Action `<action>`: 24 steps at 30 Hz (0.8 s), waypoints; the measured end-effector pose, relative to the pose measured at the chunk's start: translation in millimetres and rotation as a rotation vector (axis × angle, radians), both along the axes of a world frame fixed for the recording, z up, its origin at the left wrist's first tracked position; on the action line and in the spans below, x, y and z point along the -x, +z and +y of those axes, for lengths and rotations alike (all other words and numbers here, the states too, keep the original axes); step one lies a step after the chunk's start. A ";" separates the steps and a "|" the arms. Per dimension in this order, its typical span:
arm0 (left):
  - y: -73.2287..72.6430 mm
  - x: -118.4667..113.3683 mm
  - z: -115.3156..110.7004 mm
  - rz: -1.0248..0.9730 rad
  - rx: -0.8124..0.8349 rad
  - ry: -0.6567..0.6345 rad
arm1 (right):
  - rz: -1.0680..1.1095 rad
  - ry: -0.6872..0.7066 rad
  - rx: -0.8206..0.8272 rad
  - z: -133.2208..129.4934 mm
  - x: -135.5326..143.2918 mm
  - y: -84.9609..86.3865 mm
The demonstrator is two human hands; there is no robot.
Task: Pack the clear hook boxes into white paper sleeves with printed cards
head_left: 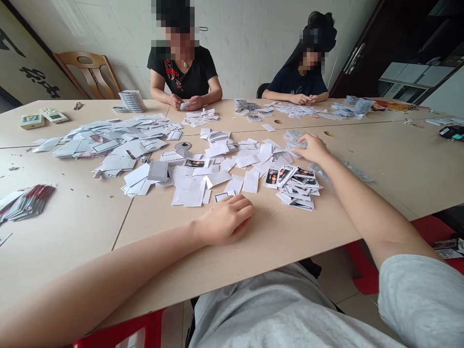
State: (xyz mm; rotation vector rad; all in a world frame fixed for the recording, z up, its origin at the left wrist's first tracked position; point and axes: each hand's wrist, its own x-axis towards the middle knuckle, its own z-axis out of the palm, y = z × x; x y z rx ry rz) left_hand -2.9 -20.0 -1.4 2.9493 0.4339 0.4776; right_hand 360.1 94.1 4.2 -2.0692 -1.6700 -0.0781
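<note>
My left hand [227, 220] rests on the table near its front edge with the fingers curled in; whether anything is inside cannot be seen. Just beyond it lie scattered white paper packets [194, 190]. My right hand [311, 149] reaches out over the table, its fingers pinched at a clear plastic packet [294, 139] in a small heap. Between my two hands sits a stack of black-and-white printed cards [297, 186]. More clear plastic packets [355, 170] lie partly behind my right forearm.
A large pile of white packets [119, 135] covers the left of the table [87, 217]. Red-edged packets [31, 200] lie at far left, and a tape roll [182, 145] near the middle. Two people [183, 72] [300, 87] sit opposite, hands near small packets.
</note>
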 end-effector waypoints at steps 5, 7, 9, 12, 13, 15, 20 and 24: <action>1.6 -0.6 3.3 0.032 0.026 0.170 | 0.027 0.095 -0.243 -21.1 19.1 26.1; 1.0 -0.1 7.2 0.030 0.029 0.236 | 0.049 0.210 -0.216 -37.7 39.3 38.2; -0.6 0.8 11.7 0.006 0.039 0.314 | 0.058 0.374 -0.150 -58.1 65.7 45.7; -3.8 3.1 16.7 -0.053 0.073 0.423 | 0.006 0.637 -0.040 -89.3 106.8 46.0; -4.5 3.9 17.6 -0.069 0.080 0.442 | -0.006 0.713 0.031 -97.9 118.2 44.2; -4.7 5.6 18.2 -0.097 0.083 0.459 | -0.029 0.898 0.214 -109.9 134.1 40.2; 1.1 7.0 16.2 -0.123 0.101 0.227 | -0.011 0.929 0.290 -106.8 131.8 37.7; 3.5 4.3 12.0 -0.060 0.038 -0.110 | -0.132 0.555 0.253 -88.3 109.7 33.7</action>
